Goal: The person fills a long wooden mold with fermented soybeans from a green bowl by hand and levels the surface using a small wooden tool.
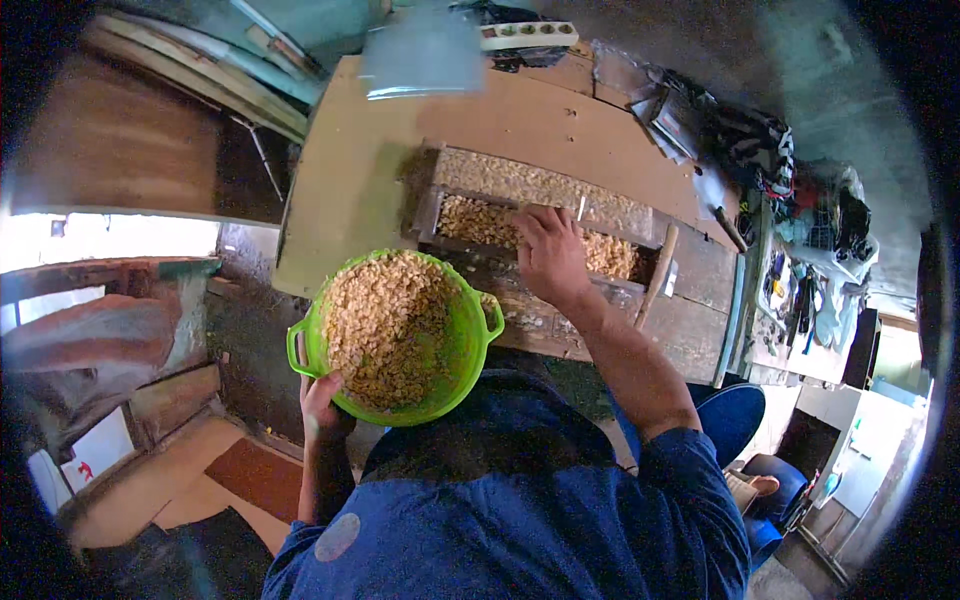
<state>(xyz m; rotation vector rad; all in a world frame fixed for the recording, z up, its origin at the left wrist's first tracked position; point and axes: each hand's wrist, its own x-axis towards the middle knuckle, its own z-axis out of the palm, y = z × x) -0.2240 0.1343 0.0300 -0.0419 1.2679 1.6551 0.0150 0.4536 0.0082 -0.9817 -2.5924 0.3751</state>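
My left hand [325,408] grips the lower left rim of a lime-green basin [470,345] with two loop handles. Its thumb lies over the rim, and the other fingers are hidden below. Pale, chip-like flakes [375,315] fill much of the basin, which I hold close to my body by the table's near edge. My right hand [550,255] is over a long wooden trough [428,215] on the table, its fingers curled down at the flakes inside. Whatever those fingers hold is hidden. Along the trough's far side runs a slab-like strip of similar flakes [540,182].
A wooden-handled tool [657,275] leans across the trough's right end. Clear plastic sheeting [425,55] and a power strip [528,35] are at the table's far edge. Bags and tools crowd the right side, and a blue round seat [730,415] stands near my right elbow.
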